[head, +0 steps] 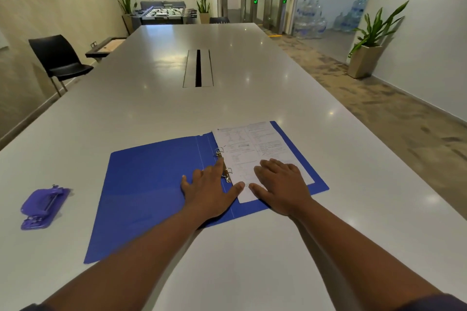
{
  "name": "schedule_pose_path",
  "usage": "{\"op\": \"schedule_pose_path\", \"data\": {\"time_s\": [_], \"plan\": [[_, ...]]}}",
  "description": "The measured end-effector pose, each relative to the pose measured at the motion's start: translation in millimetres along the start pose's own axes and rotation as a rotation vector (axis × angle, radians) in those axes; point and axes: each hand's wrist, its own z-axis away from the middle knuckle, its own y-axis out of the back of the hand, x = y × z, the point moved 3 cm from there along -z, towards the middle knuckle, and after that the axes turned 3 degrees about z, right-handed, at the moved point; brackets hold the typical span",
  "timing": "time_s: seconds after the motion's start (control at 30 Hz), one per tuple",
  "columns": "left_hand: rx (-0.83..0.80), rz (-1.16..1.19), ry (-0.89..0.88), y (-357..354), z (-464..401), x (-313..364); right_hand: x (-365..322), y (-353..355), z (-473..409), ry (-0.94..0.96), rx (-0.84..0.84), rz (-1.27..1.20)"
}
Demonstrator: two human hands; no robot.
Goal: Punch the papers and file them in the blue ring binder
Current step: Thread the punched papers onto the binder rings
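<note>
Blue ring binder (151, 184) lies open on the table (252, 83), papers (255, 154) on its rings, both the left hand (209, 192) and right hand (280, 184) flat, fingers spread, gripping nothing, hole punch (44, 207) well left of it.

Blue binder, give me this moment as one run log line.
binder: open flat | papers: on rings | left hand: flat by rings | right hand: flat on papers | punch: aside, untouched

Glossy table (227, 98), metal binder rings (225, 163)
</note>
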Motion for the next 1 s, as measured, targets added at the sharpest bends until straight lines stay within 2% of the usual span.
{"op": "schedule_pose_path", "data": {"time_s": [0.1,0.2,0.3,0.43,0.67,0.7,0.77,0.83,0.87,0.93,1.0], "plan": [[0.043,-0.189,-0.11,0.3,-10.3,-5.1,1.2,0.9,4.3,-0.167,0.115,0.012],[0.119,-0.193,-0.177,-7.0,-12.5,-10.8,11.1,-4.6,15.0,-0.461,0.182,-0.033],[0.117,-0.08,-0.227,-14.4,-16.0,-14.6,21.6,-11.1,28.5,-0.685,0.107,-0.113],[0.047,-0.053,-0.289,-19.7,-18.3,-16.6,27.6,-14.3,38.6,-0.793,-0.009,-0.112],[0.015,-0.023,-0.27,-16.9,-18.6,-16.1,23.8,-13.7,28.9,-0.749,-0.058,-0.142],[0.018,-0.018,-0.262,-16.9,-18.4,-15.9,22.2,-12.4,25.7,-0.744,-0.033,-0.203],[0.021,0.007,-0.248,-16.2,-18.6,-15.9,17.7,-2.6,21.0,-0.779,0.076,-0.485],[0.014,0.033,-0.24,-16.0,-21.0,-17.3,8.5,12.2,16.0,-0.777,0.257,-0.812],[-0.003,0.066,-0.228,-15.6,-21.9,-17.5,3.7,20.7,13.5,-0.745,0.342,-0.893],[-0.027,0.301,-0.163,-1.5,-22.8,-15.5,-9.8,35.0,9.0,-0.634,0.423,-0.916],[-0.04,0.844,-0.013,22.0,-25.2,-16.2,-29.1,49.0,4.8,-0.465,0.426,-0.873]]}}
